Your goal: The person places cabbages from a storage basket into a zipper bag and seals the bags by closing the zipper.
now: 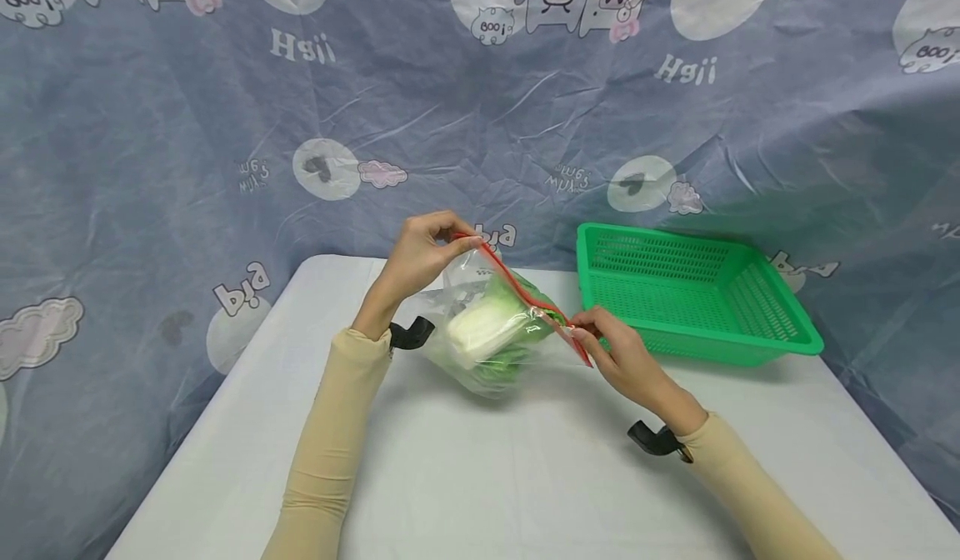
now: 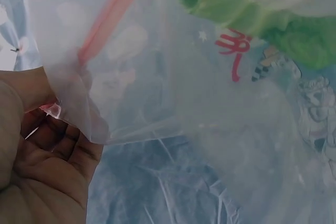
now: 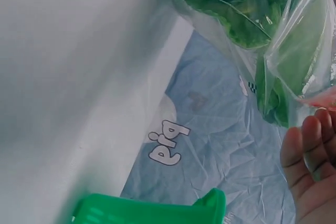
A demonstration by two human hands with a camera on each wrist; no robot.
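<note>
A clear zip bag (image 1: 435,347) with a red zip strip along its mouth hangs tilted over the table. Inside it lies a leafy cabbage (image 1: 480,331) with a thick white stem and green leaves. My left hand (image 1: 423,252) pinches the upper left end of the red strip between thumb and fingers. At the strip's lower right end my right hand (image 1: 618,360) pinches the bag's edge. The left wrist view shows the left hand (image 2: 58,156) at a corner of the bag, partly behind the plastic. In the right wrist view, green leaves (image 3: 247,19) press against the plastic near my right fingers (image 3: 312,145).
A green plastic basket (image 1: 757,343) with slotted walls stands at the right rear of the white table (image 1: 480,477). Behind the table hangs a blue printed cloth (image 1: 465,110).
</note>
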